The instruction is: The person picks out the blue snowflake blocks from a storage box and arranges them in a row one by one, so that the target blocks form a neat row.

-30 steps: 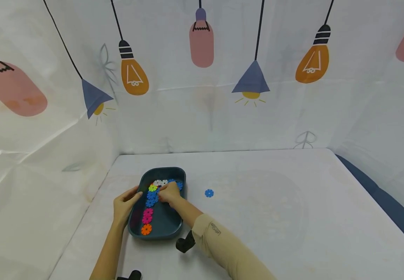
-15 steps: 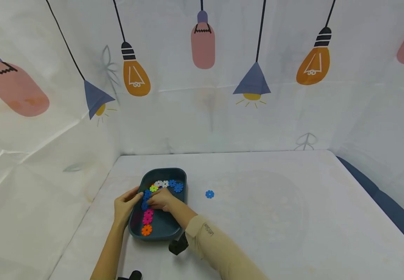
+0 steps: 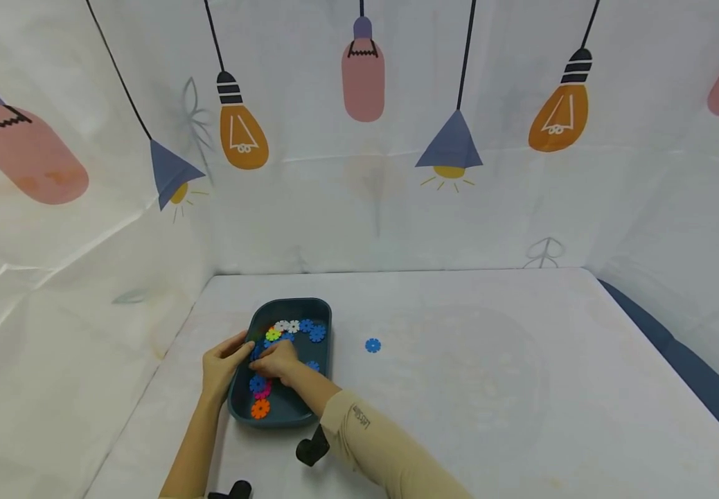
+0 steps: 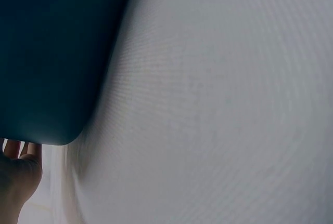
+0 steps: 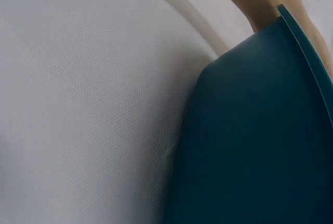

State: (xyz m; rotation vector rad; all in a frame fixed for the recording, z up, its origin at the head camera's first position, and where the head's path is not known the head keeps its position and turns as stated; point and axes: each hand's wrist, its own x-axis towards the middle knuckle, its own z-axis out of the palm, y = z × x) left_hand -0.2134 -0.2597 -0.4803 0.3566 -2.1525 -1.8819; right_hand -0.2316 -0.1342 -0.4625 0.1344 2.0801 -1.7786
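A dark teal tray [image 3: 291, 409] stands on the table, holding flower-shaped plastic discs. My left hand [image 3: 222, 364] grips its left rim; in the left wrist view, the fingers show behind the tray wall. My right hand [image 3: 277, 362] reaches into the tray, fingertips down among blue discs [image 3: 269, 344] near the left side. Whether they pinch one is hidden. Below them, a blue disc [image 3: 258, 383] lies over pink discs [image 3: 262, 392], with an orange disc [image 3: 260, 409] nearest me. White discs [image 3: 287, 326], a yellow disc [image 3: 273, 334] and more blue discs [image 3: 317, 333] lie toward the far end.
One blue disc [image 3: 373, 345] lies on the white table [image 3: 472, 388], right of the tray. White printed sheeting [image 3: 334, 208] hangs behind and at the sides. A black wrist mount [image 3: 312, 447] sits under the right forearm.
My right hand has moved from the tray's middle toward its left side, and slightly nearer me. A blue disc now covers part of the pink ones. The left hand keeps its place.
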